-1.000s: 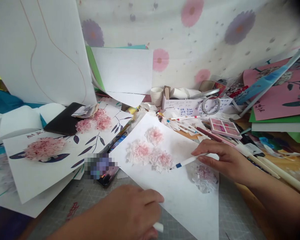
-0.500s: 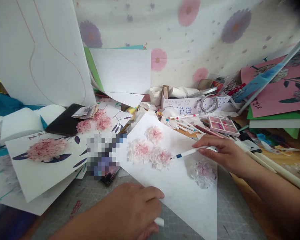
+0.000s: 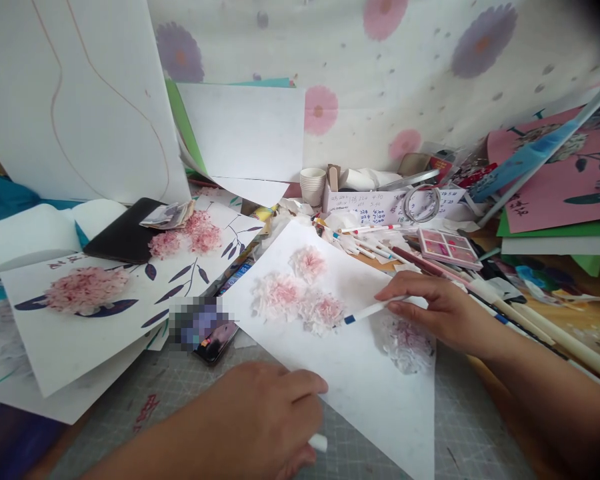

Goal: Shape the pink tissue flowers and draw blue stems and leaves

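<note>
Between the thumb and fingers of my right hand (image 3: 430, 310) is a white pen with a blue band (image 3: 370, 311). Its tip is beside the right flower of a pink and white paper flower cluster (image 3: 300, 293) on a white sheet (image 3: 350, 373). A separate paper flower (image 3: 407, 343) lies partly behind the pen hand. My left hand (image 3: 285, 413) is curled at the sheet's lower left edge, closed around a white stick (image 3: 319, 442), perhaps a pen cap; most of it is hidden.
A phone (image 3: 215, 340) lies left of the sheet on a grey cutting mat (image 3: 180, 393). Finished flower pictures (image 3: 40, 347) are further left. Behind stand paper cups (image 3: 313, 187), scattered pens and a pink palette (image 3: 447, 247); long brushes lie at right.
My right hand has shifted slightly left with the pen, and its tip sits a little lower beside the flower. My left hand is nearly unchanged. The view has shifted slightly.
</note>
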A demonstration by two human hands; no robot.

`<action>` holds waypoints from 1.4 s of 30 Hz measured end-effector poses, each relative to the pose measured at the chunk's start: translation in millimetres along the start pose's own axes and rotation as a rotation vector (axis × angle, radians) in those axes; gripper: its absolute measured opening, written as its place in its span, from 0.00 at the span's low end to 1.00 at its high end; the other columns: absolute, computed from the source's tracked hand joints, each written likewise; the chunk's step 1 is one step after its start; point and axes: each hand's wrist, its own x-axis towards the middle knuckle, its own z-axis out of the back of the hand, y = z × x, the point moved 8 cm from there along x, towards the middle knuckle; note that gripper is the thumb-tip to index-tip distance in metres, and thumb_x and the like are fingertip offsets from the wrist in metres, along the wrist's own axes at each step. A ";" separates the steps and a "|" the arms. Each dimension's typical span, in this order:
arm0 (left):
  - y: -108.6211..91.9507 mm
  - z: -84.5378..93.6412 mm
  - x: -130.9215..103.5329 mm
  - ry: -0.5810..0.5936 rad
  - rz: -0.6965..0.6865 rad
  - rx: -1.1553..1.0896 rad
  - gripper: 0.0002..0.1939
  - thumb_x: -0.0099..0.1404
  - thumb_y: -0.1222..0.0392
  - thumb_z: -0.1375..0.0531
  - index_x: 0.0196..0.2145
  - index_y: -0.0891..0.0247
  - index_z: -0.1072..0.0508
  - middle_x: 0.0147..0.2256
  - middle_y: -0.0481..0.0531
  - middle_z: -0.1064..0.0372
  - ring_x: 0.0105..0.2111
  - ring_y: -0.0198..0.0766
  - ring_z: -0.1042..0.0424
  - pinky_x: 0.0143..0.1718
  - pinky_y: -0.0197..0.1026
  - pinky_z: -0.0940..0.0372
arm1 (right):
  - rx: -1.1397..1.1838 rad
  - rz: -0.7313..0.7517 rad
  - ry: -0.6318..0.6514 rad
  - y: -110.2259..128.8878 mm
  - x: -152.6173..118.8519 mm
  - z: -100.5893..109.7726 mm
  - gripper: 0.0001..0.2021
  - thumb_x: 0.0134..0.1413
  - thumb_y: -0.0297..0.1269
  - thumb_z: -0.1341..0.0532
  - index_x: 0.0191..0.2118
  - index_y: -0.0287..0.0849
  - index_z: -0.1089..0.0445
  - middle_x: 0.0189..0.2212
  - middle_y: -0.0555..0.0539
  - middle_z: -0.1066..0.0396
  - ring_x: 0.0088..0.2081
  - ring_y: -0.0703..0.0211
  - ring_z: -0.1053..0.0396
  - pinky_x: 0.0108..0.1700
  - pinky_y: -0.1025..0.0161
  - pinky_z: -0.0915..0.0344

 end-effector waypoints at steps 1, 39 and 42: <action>0.8 -1.4 0.5 0.002 0.006 -0.006 0.06 0.67 0.64 0.33 0.40 0.60 0.27 0.55 0.48 0.24 0.44 0.44 0.21 0.44 0.40 0.30 | 0.005 -0.011 -0.023 -1.2 -0.1 1.6 0.15 0.62 0.54 0.33 0.40 0.49 0.16 0.37 0.44 0.19 0.41 0.49 0.22 0.45 0.53 0.26; -0.8 -6.3 3.5 0.094 0.015 0.046 0.08 0.68 0.62 0.34 0.45 0.61 0.24 0.58 0.50 0.25 0.46 0.52 0.20 0.44 0.49 0.27 | -0.107 0.172 -0.005 24.0 -6.4 -5.5 0.05 0.65 0.37 0.33 0.43 0.52 0.19 0.37 0.47 0.20 0.39 0.53 0.23 0.41 0.56 0.28; -0.7 -7.5 4.5 0.117 0.013 0.055 0.08 0.69 0.62 0.35 0.46 0.61 0.24 0.59 0.50 0.26 0.46 0.51 0.20 0.44 0.49 0.27 | -0.137 0.204 -0.027 27.0 -6.6 -6.6 0.05 0.65 0.36 0.34 0.42 0.50 0.19 0.36 0.46 0.20 0.39 0.52 0.24 0.41 0.55 0.28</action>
